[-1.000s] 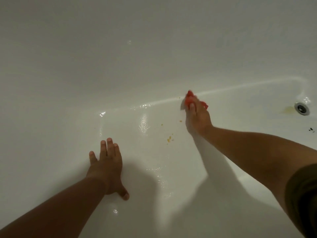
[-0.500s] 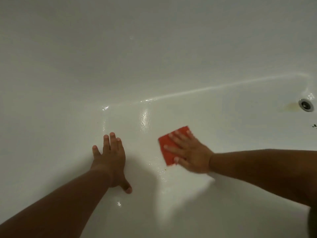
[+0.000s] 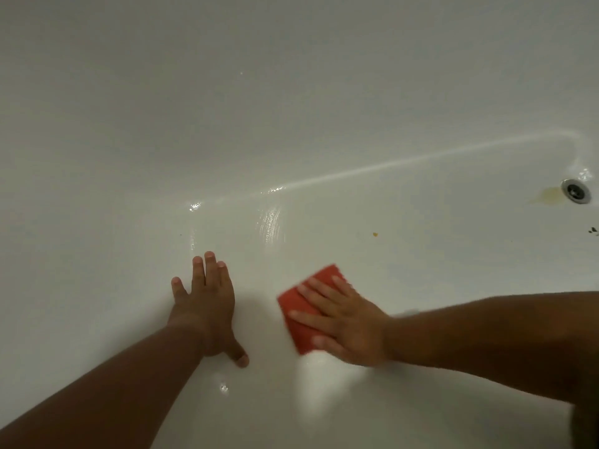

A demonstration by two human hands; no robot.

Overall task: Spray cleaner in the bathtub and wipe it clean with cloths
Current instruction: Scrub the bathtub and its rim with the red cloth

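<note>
A red cloth [image 3: 296, 303] lies flat on the tub [image 3: 291, 108] floor, near its middle, under the right hand [image 3: 350, 332]. The fingers [image 3: 311, 291] are straight and spread, pressing down on the cloth. Its far and left edges stick out past the fingertips, and its near corner is blurred, perhaps tucked under the palm. The left hand [image 3: 207, 306] rests flat on the wet floor just beside the cloth, apart from it, fingers together and thumb splayed. A drain [image 3: 576, 191] sits by the tub's right edge, with a yellow stain [image 3: 547, 194] beside it.
</note>
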